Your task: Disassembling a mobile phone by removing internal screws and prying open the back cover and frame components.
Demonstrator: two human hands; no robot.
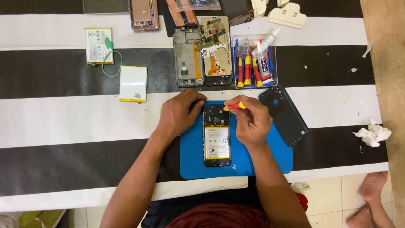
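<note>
Your opened phone [217, 135] lies face down on the blue mat [192, 156] at the middle of the striped tabletop [63, 122], its long axis running near to far, the camera end pointing away from you. The dark back cover [283, 115] is already off and rests just right of the mat, so the battery with its white label and the black inner frame above it are exposed. What remains, judging by the scene, is the work on that upper frame: its cover looks to be in place yet.

Your left hand [179, 113] steadies the phone's far left corner, fingers curled against its edge. Your right hand [252, 120] has its grip pinched on a red-and-yellow screwdriver [234, 106], lying left to right, the tip over the phone's upper part; whether it sits in a screw is too small to tell.

Farther off, two other stripped phones [202, 57] lie side by side next to a clear tray of tools [254, 61]. Two loose batteries [133, 83] sit to the far left, and a crumpled tissue [373, 134] to the right.
</note>
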